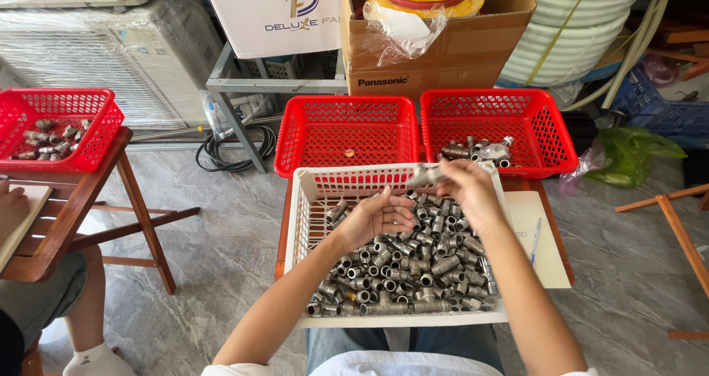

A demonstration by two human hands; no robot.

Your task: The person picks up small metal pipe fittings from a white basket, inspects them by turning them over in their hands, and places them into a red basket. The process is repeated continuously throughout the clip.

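Sorting of metal pipe fittings (413, 261) appears to be the step in hand. They lie heaped in a white basket (309, 199) on the person's lap. The left hand (375, 215) rests palm-up on the heap, fingers loosely curled and apart, gripping nothing that can be seen. The right hand (467, 185) hangs over the basket's far rim, fingers pinched on one grey fitting (427, 175). Two red baskets (347, 136) stand just beyond, the right-hand one (550, 139) holding a few fittings. The next move likely calls for a judgement of which red basket suits the held piece.
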